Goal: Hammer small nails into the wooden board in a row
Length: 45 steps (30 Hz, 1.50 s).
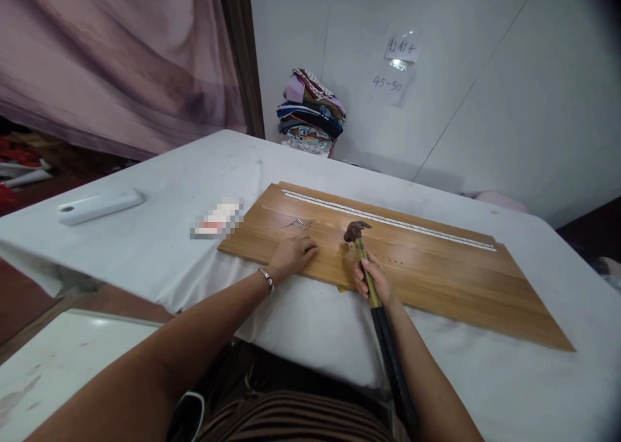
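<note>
A long wooden board [436, 280] lies on the white-covered table [160, 189]. My right hand [374, 281] is closed round the handle of a claw hammer [361, 244], close up under the head, which hovers just over the board. The hammer's black grip runs back along my forearm. My left hand [292, 253] rests on the board's near edge, fingers loosely curled toward a few loose nails [301, 222]. A row of small dark dots [391, 259] shows in the board just right of the hammer head.
A white strip [388, 221] runs along the board's far edge. A blurred small packet [217, 218] and a white tube-like object [99, 206] lie left of the board. Folded clothes [310, 112] are stacked against the wall. A white surface [58, 364] sits lower left.
</note>
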Each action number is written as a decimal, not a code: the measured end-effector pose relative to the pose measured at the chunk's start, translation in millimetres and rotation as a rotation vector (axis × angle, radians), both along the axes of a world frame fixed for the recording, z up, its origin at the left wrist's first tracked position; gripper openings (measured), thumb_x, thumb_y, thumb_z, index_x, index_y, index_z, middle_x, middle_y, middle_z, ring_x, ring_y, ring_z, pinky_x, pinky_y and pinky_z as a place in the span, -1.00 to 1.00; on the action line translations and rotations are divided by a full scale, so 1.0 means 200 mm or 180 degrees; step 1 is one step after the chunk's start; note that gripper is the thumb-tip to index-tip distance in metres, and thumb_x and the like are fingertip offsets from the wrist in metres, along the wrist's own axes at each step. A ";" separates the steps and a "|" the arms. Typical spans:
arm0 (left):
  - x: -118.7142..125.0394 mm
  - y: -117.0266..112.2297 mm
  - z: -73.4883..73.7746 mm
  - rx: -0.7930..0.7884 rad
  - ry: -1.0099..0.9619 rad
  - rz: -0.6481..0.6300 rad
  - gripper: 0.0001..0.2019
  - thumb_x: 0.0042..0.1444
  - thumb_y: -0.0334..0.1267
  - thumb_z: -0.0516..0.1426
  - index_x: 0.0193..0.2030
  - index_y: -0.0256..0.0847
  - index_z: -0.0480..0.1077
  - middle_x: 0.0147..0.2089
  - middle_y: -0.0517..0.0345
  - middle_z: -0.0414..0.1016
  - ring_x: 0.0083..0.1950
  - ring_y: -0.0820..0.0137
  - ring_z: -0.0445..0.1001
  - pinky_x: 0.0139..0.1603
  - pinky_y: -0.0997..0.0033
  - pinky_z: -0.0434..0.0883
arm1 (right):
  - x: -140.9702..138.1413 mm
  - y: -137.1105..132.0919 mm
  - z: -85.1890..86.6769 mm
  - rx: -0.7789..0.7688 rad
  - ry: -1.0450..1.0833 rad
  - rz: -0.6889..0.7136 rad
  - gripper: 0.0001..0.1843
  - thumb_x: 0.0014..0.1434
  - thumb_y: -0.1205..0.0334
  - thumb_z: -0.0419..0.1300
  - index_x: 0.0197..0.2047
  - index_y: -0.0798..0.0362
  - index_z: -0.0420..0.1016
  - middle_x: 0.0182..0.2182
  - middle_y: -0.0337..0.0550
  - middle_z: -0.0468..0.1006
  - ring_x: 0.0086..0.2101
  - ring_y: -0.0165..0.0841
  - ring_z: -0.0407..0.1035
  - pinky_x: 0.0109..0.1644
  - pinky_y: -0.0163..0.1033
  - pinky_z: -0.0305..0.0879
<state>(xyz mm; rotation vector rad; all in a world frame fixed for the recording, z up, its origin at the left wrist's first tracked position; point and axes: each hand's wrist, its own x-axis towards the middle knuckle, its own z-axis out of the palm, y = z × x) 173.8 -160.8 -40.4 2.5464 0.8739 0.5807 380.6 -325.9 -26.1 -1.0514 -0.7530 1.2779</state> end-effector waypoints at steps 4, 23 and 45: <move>0.00 0.00 -0.01 -0.0020 -0.0045 0.0016 -0.71 0.38 -0.12 0.08 -0.18 -0.13 0.62 -0.15 0.04 0.64 -0.11 0.24 0.61 -0.02 0.27 0.51 | 0.00 0.01 0.00 -0.0049 -0.0001 0.0097 -0.45 0.15 -0.09 0.35 0.08 -0.08 0.27 -0.58 -0.53 0.38 -0.77 -0.53 0.14 -0.77 -0.42 0.01; 0.00 -0.01 0.02 0.0032 0.0005 0.0004 -0.75 0.39 -0.21 0.08 -0.18 -0.13 0.61 -0.16 0.07 0.63 -0.07 0.27 0.60 0.02 0.30 0.51 | 0.01 0.01 -0.01 -0.0092 -0.0013 0.0151 -0.55 0.17 -0.11 0.34 -0.05 -0.09 0.28 -0.58 -0.52 0.35 -0.77 -0.54 0.10 -0.77 -0.43 0.05; 0.00 -0.01 0.02 0.0020 0.0099 0.0061 -0.74 0.38 -0.19 0.08 -0.17 -0.15 0.60 -0.12 0.04 0.64 -0.08 0.24 0.61 -0.02 0.28 0.49 | 0.01 0.01 -0.03 -0.0066 -0.0010 0.0055 -0.50 0.14 -0.12 0.35 -0.02 -0.08 0.28 -0.58 -0.55 0.39 -0.78 -0.55 0.11 -0.77 -0.43 0.05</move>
